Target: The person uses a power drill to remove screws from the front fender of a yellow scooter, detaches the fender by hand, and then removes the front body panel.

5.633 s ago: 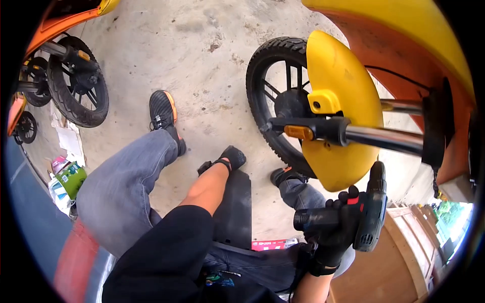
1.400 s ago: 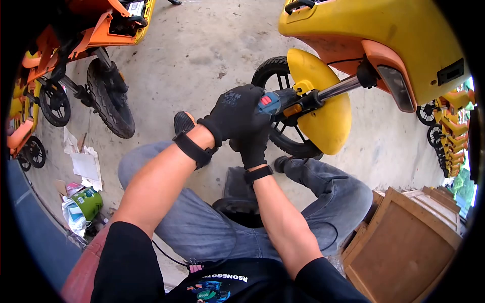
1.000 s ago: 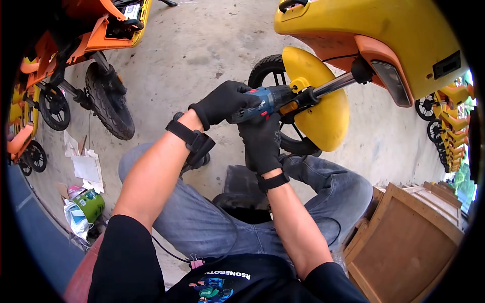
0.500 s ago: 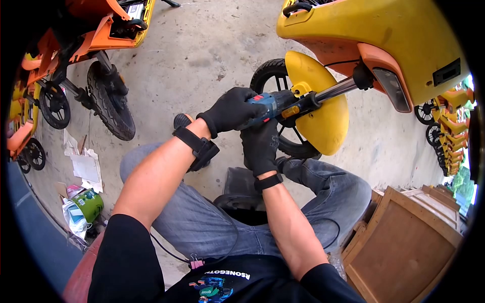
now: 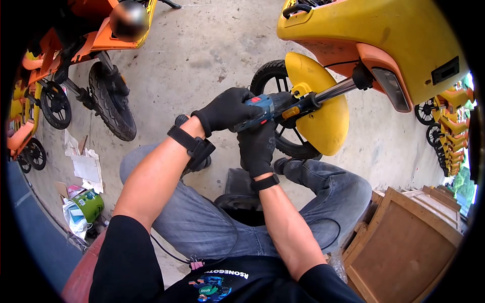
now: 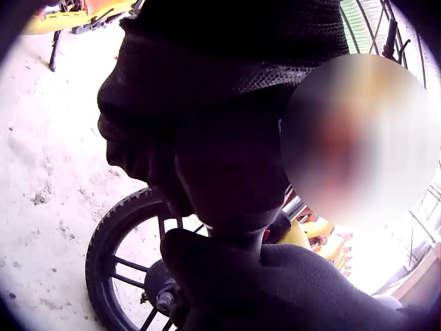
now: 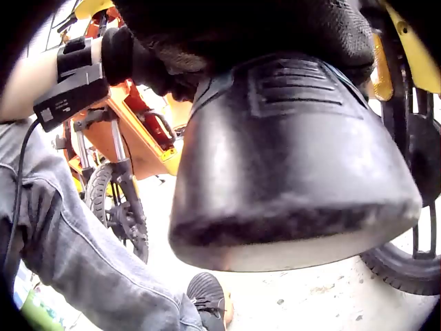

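My gloved right hand point(image 5: 256, 147) grips a blue-and-black cordless drill point(image 5: 266, 107) from below by its handle. The gloved left hand point(image 5: 228, 109) holds the back of the drill's body, fingers over its top. The drill lies almost level, its chuck pointing at the mounting tab of a yellow front fender point(image 5: 326, 129), right beside the fork point(image 5: 333, 91). The bit tip is hidden. In the right wrist view the drill's battery base point(image 7: 289, 165) fills the middle. Dark gloves cover most of the left wrist view, with the spoked wheel point(image 6: 131, 269) behind them.
An orange scooter point(image 5: 86, 48) with a bare front wheel point(image 5: 112, 103) stands at the left. A wooden crate point(image 5: 404, 245) is at the lower right, a green bag point(image 5: 88, 206) among litter at the lower left. More yellow scooters point(image 5: 449, 129) line the far right.
Earlier the right hand alone held the drill, low beside the fender. Since then both hands have come together on it, its chuck at the fender tab; over the last second it shifts only slightly.
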Demonstrator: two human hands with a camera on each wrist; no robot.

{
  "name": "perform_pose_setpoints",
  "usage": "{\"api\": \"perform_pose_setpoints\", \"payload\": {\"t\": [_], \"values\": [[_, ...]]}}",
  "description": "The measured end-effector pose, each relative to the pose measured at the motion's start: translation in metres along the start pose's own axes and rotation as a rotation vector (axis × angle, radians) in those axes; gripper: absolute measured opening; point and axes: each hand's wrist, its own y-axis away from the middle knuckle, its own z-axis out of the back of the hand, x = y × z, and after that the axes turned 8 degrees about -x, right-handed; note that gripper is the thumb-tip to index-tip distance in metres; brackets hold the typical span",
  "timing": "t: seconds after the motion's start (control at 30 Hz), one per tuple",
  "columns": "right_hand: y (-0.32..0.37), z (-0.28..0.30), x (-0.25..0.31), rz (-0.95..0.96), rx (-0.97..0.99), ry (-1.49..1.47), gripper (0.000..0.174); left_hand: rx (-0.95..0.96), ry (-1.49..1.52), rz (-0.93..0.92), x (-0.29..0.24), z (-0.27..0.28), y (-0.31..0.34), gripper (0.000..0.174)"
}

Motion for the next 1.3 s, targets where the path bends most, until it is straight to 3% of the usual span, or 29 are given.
{"api": "perform_pose_setpoints", "payload": {"t": [0.27, 0.33, 0.37, 0.57, 0.63, 0.7, 0.93, 1.03, 1.1, 1.13, 1.17, 1.2, 1.23, 1.3], "values": [[0.0, 0.004, 0.008, -0.016, 0.003, -0.082, 0.039, 0.125, -0.012, 0.04, -0.002, 0.008, 0.0, 0.048], [0.0, 0.009, 0.009, 0.227, -0.102, 0.013, 0.039, 0.152, -0.021, 0.03, -0.004, 0.01, -0.001, 0.047], [0.0, 0.012, 0.01, 0.228, -0.106, 0.012, 0.039, 0.177, -0.028, 0.025, -0.005, 0.011, -0.002, 0.046], [0.002, 0.025, 0.015, 0.105, -0.008, -0.045, 0.039, 0.175, 0.049, 0.165, -0.008, 0.01, -0.009, 0.046], [0.001, 0.029, 0.016, -0.078, 0.135, -0.21, 0.054, 0.12, 0.115, 0.217, -0.01, 0.008, -0.012, 0.045], [0.003, 0.033, 0.015, -0.053, 0.131, -0.153, 0.053, 0.067, 0.183, 0.271, -0.007, 0.002, -0.018, 0.044], [0.002, 0.046, 0.017, -0.031, 0.158, -0.019, 0.048, 0.171, 0.404, 0.232, 0.019, -0.03, -0.068, 0.029], [-0.002, 0.057, 0.018, -0.065, 0.159, -0.072, 0.046, 0.278, 0.742, 0.291, 0.028, -0.055, -0.098, 0.021], [-0.005, 0.066, 0.017, 0.034, 0.168, 0.026, 0.044, 0.234, 0.705, 0.337, 0.016, -0.055, -0.105, 0.017], [-0.009, 0.081, 0.029, -0.007, 0.244, -0.014, 0.042, 0.202, 0.327, 0.083, 0.013, -0.052, -0.108, 0.016], [-0.009, 0.091, 0.024, 0.195, 0.259, 0.052, 0.044, 0.164, -0.06, -0.158, 0.012, -0.048, -0.105, 0.014], [-0.009, 0.101, 0.024, 0.244, 0.249, 0.027, 0.048, 0.109, 0.528, 0.278, 0.01, -0.051, -0.104, 0.013], [-0.01, 0.113, 0.024, 0.295, 0.24, 0.0, 0.053, 0.094, 0.524, 0.288, 0.013, -0.048, -0.105, 0.013], [-0.008, 0.142, 0.008, -0.033, 0.381, -0.279, 0.052, 0.043, 0.631, 0.313, 0.033, -0.041, -0.108, 0.013]]}}
